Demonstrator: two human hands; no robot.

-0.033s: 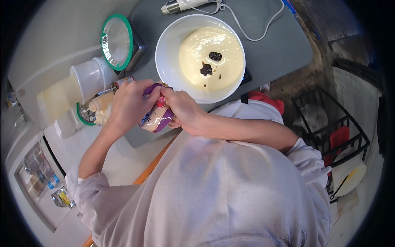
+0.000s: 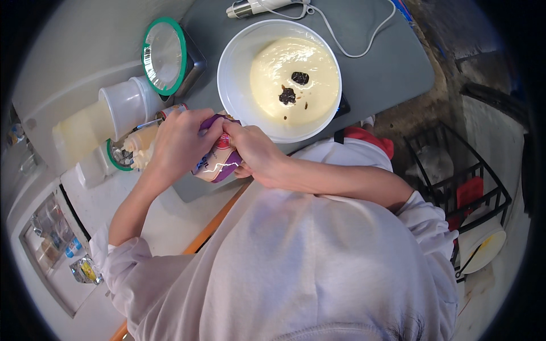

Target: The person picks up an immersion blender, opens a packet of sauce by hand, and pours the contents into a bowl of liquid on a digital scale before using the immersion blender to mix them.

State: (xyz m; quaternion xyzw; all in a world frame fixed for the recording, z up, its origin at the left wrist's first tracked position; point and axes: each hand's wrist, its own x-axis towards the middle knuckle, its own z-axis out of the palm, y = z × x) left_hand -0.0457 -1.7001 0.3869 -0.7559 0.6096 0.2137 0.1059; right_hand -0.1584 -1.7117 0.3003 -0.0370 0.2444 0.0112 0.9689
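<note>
Both my hands are at a purple and cream packet, just left of the white bowl's near side. My left hand pinches the packet's upper edge, fingers curled. From the other side my right hand grips the same packet with bent fingers and thumb. The packet's opening is mostly hidden by my fingers. A large white bowl holds a pale yellow, glossy mixture. Two dark brown, shiny clumps and a few smaller dark bits lie on its surface.
Beyond the bowl, a white hand blender and its cord lie on the grey table. Leftward are a green-rimmed round container and plastic tubs. A black metal rack stands at right, with a red thing inside.
</note>
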